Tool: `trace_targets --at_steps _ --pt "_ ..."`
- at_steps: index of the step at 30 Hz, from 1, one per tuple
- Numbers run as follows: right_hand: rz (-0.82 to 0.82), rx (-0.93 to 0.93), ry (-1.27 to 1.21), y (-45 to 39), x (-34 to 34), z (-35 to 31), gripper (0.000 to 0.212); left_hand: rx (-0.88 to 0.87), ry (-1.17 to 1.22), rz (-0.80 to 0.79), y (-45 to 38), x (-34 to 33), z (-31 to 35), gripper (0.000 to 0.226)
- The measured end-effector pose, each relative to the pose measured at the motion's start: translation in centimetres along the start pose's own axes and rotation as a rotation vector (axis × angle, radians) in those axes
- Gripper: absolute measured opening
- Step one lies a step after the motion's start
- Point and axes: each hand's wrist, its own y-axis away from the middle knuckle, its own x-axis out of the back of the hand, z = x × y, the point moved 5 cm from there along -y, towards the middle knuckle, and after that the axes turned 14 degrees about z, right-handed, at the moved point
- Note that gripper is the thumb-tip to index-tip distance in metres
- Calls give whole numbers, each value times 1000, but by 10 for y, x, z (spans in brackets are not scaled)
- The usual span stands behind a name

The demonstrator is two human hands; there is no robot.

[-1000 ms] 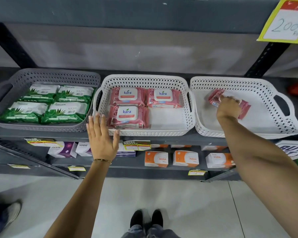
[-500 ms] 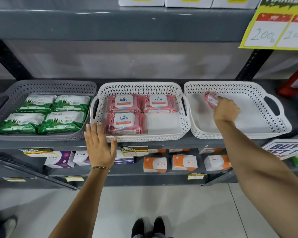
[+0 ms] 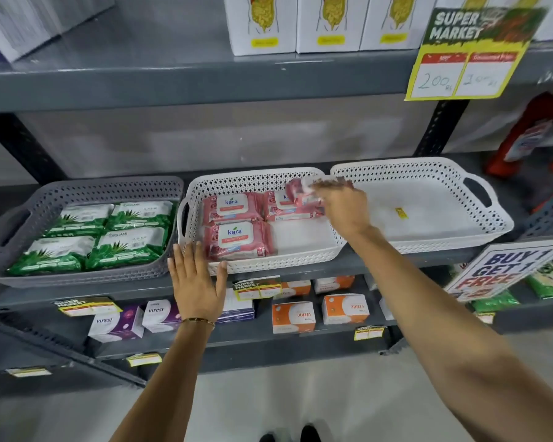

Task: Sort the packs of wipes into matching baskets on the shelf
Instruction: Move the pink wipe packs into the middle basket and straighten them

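A pink pack of wipes [image 3: 302, 193] is being held by the right hand [image 3: 344, 207] above the back right part of the middle white basket [image 3: 262, 261], close to the wall it shares with the right white basket [image 3: 428, 247]. The fingers of that hand are being curled around the pack's right end, so the pack is sticking out to the left of them, tilted and blurred; its long axis is judged to be running roughly left to right, though the blur is making this uncertain. The open spot that the coming move is judged to be turning on is lying below and toward the person from the pack: the bare front right quarter of the middle basket, beside the three pink packs [image 3: 238, 239] already being kept there with their white labels facing up. The right hand is much the nearer one to that gap.

The left hand [image 3: 197, 282] is being pressed flat against the front left rim of the middle basket, fingers spread and holding nothing, apparently steadying it. The grey basket [image 3: 77, 275] at the left is being filled by four green packs [image 3: 109, 234]. The right basket is holding no packs; only a small yellow sticker [image 3: 400, 213] is being shown on its floor.

The held pack is looking soft and crinkled, pink with a pale patch.
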Motion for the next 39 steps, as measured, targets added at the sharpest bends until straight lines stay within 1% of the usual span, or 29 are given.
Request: trace_targets --at_steps 3,5,7,9,11,12,13,14,15,17,18,20,22,24,25,27,29,32,36,39 --pt "28 126 21 14 -5 -19 37 -17 -13 -15 -2 3 1 85" --pt "-102 154 53 23 -17 -29 38 -32 -15 -21 -5 4 1 80" --pt "-238 131 43 34 -28 -37 37 -69 -4 -24 -12 5 2 75" --pt "-296 106 17 42 -33 -40 34 -114 61 -7 -23 5 8 70" --pt "-371 40 18 43 -38 -39 33 -130 165 5 -37 3 14 57" --pt "-418 -12 14 43 -40 -36 33 -114 212 -34 -43 1 15 48" --pt "-465 -71 -10 42 -42 -33 34 -91 250 -113 -51 -5 15 40" --pt "-509 -123 -42 42 -45 -30 36 -71 278 -216 -58 -12 16 35" --pt "-538 -158 -69 42 -46 -27 37 -54 285 -332 -66 -19 16 35" --pt "-536 -222 -93 40 -46 -22 39 -58 236 -531 -77 -34 18 48" --pt "-504 -272 -96 37 -44 -19 39 -84 203 -588 -80 -40 20 56" --pt "-443 -387 -104 32 -43 -12 43 -152 151 -626 -83 -48 23 69" --pt "-447 -485 -128 30 -46 -9 50 -153 160 -635 -86 -52 22 74" --pt "-473 -552 -151 30 -52 -7 53 -77 255 -683 -87 -53 20 70" --pt "-486 -560 -150 29 -55 -7 52 -70 291 -698 -88 -54 19 65" --pt "-508 -552 -132 30 -58 -8 50 -72 321 -693 -89 -52 19 60" --pt "-518 -545 -134 30 -59 -9 51 -10 353 -669 -88 -51 15 64" --pt "-520 -545 -145 29 -60 -9 54 -32 280 -607 -89 -52 11 70" --pt "-499 -558 -160 27 -61 -10 54 -33 289 -587 -91 -51 12 69" --pt "-462 -578 -183 29 -60 -10 50 -20 307 -590 -91 -50 15 69"
